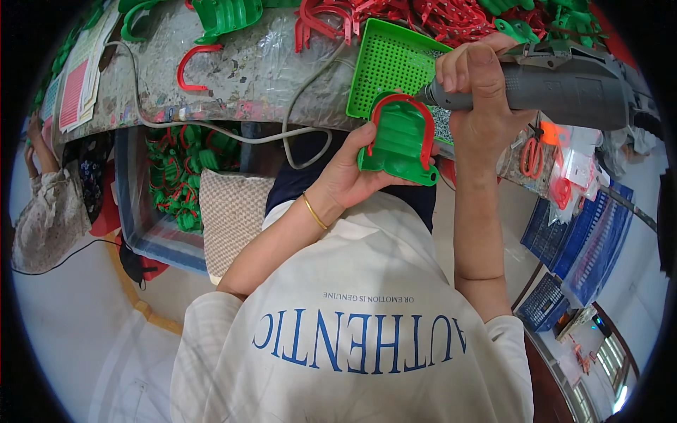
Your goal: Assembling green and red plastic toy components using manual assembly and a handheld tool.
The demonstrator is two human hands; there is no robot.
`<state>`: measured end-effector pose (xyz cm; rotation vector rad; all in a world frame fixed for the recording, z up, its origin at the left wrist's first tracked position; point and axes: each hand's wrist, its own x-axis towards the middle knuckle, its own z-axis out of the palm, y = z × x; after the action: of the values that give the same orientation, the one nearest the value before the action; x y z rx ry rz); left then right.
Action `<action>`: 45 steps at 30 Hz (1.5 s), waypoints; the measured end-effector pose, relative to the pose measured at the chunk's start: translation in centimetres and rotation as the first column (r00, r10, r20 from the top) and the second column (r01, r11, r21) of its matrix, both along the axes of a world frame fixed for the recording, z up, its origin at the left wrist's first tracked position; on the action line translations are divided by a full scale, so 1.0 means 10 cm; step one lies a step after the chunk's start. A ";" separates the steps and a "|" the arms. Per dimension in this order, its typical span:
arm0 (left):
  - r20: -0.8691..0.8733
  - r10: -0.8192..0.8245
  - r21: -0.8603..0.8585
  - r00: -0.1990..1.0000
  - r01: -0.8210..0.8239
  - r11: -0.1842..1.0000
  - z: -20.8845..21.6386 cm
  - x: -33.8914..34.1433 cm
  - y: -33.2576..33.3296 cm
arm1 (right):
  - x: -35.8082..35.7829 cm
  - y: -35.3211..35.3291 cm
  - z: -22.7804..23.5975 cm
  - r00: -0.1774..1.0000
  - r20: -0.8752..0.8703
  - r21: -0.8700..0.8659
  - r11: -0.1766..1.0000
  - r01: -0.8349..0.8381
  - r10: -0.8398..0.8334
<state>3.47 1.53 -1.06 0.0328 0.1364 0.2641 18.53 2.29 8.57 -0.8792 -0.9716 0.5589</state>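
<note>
My left hand point(347, 168) holds a green plastic scoop-shaped part point(396, 144) with a ribbed inside, thumb on its side and fingers beneath. A red U-shaped strip point(428, 134) sits around the part's upper edge. My right hand point(483, 106) is wrapped around a grey electric screwdriver point(564, 90), held nearly level with its tip pointing left. The tip comes close to the top of the red strip; whether they touch, I cannot tell. Behind the part, a bright green perforated basket point(358, 77) lies tilted on the table, with many small metallic bits partly hidden at its right.
Red U-shaped strips point(324, 21) and green parts point(229, 17) lie along the table's far side. A grey cable point(233, 134) loops over the table edge. Lower left stands a lined bin point(137, 233) of assembled pieces. Orange-handled scissors point(531, 156) lie at the right. Another person's arm point(46, 151) shows far left.
</note>
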 end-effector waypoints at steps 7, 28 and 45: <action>-0.016 0.007 0.139 1.000 -0.005 0.990 0.07 -0.04 0.02 | -0.01 -0.09 0.04 1.000 0.016 -0.009 1.000 -0.015 0.015; -0.125 0.066 -0.013 0.990 -0.068 0.998 0.19 0.03 0.08 | 0.48 0.35 -0.47 0.970 -0.038 -0.075 0.969 0.236 -0.239; -0.070 0.069 -0.038 0.995 -0.072 0.997 0.18 0.03 0.10 | 0.44 0.36 -0.55 0.940 0.070 -0.127 0.931 0.342 -0.335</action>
<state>3.75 2.56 0.79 -0.0028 0.2116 0.3309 22.91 5.88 3.10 -1.1604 -0.8055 0.3116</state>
